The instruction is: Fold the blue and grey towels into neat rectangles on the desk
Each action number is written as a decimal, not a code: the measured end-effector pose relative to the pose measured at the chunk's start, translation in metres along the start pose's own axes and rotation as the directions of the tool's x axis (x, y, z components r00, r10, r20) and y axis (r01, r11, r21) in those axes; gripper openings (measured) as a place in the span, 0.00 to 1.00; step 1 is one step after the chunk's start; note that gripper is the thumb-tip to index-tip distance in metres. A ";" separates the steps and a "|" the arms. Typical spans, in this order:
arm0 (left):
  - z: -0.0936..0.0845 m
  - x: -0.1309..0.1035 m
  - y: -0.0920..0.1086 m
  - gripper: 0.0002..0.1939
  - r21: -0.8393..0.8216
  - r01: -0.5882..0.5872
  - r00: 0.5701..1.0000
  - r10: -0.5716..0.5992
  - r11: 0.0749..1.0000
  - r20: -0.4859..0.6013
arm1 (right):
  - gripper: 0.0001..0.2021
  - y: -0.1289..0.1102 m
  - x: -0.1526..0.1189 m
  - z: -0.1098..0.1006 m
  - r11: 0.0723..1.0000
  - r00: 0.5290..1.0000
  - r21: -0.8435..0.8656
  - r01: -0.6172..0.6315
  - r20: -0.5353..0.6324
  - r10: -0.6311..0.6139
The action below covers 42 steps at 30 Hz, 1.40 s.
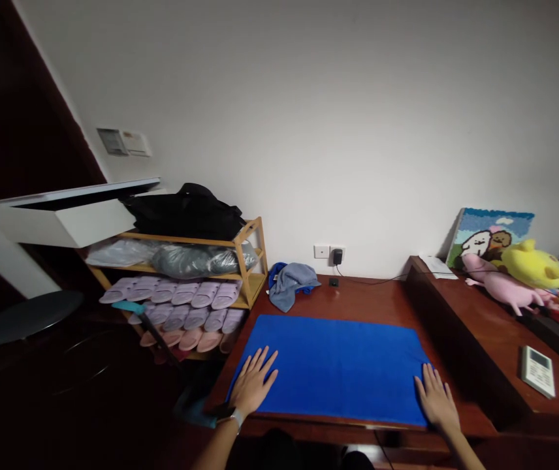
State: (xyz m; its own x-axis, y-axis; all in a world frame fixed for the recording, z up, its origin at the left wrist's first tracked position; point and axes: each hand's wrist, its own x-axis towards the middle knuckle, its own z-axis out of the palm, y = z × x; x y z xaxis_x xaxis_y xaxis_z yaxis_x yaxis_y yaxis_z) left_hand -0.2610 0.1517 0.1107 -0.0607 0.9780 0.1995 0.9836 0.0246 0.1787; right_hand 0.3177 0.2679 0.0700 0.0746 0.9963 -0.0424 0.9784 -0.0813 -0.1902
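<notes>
A bright blue cloth (341, 365) lies spread out, nearly flat, on the reddish-brown desk (367, 300). My left hand (253, 385) rests palm down on its left side near the front corner, fingers apart. On the opposite side, my right hand (437, 398) lies across the cloth's right edge with its fingers stretched out. Neither hand holds anything. Behind the cloth, by the wall, sits a crumpled grey-blue cloth (292, 282) with a darker blue piece under it.
A wooden rack (250, 274) with several slippers (204, 295) and a black bag (189, 212) stands left. On the raised right ledge are plush toys (529, 264), a picture (490, 235) and a white remote-like device (538, 372). A plug (337, 256) sits in the wall socket.
</notes>
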 end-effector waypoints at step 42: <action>0.004 0.001 -0.037 0.29 0.044 0.086 0.996 -0.084 0.995 -0.045 | 0.38 -0.267 -0.038 0.015 0.863 0.871 0.165 0.477 0.046 -0.490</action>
State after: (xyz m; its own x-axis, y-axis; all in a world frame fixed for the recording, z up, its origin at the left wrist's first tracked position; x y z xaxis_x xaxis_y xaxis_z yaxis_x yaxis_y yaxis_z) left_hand -0.2963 0.1527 0.1005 -0.1502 0.9623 0.2267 0.9813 0.1173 0.1524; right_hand 0.0512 0.2512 0.1077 -0.4231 0.9060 0.0109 0.8485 0.4004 -0.3460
